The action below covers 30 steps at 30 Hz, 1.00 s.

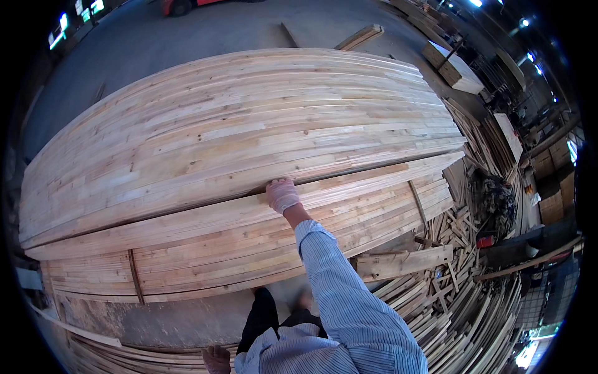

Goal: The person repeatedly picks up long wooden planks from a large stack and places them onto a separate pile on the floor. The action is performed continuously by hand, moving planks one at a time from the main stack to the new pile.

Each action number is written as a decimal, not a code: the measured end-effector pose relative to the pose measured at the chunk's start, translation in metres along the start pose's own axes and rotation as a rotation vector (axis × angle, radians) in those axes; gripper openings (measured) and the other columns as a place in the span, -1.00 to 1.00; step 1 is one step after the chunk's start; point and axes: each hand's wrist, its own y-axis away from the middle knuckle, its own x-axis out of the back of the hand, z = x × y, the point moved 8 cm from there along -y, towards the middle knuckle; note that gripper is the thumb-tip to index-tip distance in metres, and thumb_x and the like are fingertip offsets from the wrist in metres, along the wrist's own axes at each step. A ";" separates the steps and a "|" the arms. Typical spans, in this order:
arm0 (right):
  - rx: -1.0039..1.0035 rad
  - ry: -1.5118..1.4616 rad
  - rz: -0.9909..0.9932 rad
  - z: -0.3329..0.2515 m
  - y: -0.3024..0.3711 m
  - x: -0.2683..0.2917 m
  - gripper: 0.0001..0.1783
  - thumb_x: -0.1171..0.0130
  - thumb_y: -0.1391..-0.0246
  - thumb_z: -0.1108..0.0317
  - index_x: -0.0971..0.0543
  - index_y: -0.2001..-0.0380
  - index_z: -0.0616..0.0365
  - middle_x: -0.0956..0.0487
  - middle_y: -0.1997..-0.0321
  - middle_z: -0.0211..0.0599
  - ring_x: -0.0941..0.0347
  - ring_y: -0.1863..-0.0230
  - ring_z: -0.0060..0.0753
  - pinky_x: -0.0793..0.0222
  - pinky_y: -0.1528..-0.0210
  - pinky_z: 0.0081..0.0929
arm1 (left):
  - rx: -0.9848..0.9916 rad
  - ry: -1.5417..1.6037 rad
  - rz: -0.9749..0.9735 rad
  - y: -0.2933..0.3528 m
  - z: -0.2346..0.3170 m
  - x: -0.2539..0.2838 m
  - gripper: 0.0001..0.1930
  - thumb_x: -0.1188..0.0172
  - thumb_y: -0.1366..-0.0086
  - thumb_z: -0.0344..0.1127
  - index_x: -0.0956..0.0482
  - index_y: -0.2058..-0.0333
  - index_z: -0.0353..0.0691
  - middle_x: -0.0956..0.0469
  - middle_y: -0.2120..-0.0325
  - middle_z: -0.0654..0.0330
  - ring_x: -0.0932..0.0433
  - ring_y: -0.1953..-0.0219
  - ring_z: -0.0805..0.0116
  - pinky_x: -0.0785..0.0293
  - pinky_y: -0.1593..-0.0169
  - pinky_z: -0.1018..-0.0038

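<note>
A wide stack of pale jointed wooden planks (249, 118) fills the middle of the view. Along its near side runs a long loose-edged plank (156, 226), parted from the planks behind it by a dark gap. My right hand (282, 194), in a thin pale glove, reaches forward and is closed over the back edge of this plank, its fingertips dipping into the gap. Low in the picture, beside my dark trousers, hangs my left hand (216, 359). Its fingers look loosely apart, and I see nothing in them.
Lower planks (218, 268) lie under the near plank, with thin crosswise strips (136, 277) on them. Offcuts and narrow sticks (461, 311) pile up at right and by my feet. A short board (405, 263) lies there. Beyond the stack are timbers (359, 37) and a red vehicle (199, 3).
</note>
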 end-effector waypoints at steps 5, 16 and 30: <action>0.066 -0.038 0.013 -0.001 0.047 -0.002 -0.77 -0.06 -0.21 0.22 -0.67 0.21 -0.03 -0.65 0.18 -0.28 -0.60 0.11 -0.21 -0.40 0.05 -0.22 | -0.022 0.380 -0.027 -0.002 0.022 -0.056 -0.58 0.13 -0.44 0.16 -0.29 0.50 0.03 -0.19 0.60 0.32 -0.24 0.54 0.37 -0.29 0.36 0.38; 0.308 -0.304 -0.114 -0.080 0.313 0.011 -0.85 -0.19 0.06 0.25 -0.67 0.51 0.03 -0.67 0.44 -0.21 -0.64 0.33 -0.17 -0.46 0.37 -0.16 | -0.036 0.375 -0.061 0.018 0.055 -0.314 -0.59 0.14 -0.44 0.18 -0.32 0.39 0.00 -0.20 0.53 0.35 -0.28 0.43 0.41 -0.33 0.26 0.37; -0.134 -0.150 -0.275 0.181 0.558 -0.069 -0.54 -0.16 -0.10 0.08 -0.53 -0.05 -0.02 -0.61 0.10 -0.28 -0.54 -0.01 -0.15 -0.38 -0.06 -0.10 | -0.188 0.396 -0.406 -0.088 -0.020 -0.238 -0.59 0.19 -0.40 0.19 -0.35 0.36 -0.01 -0.28 0.51 0.39 -0.27 0.41 0.38 -0.28 0.10 0.28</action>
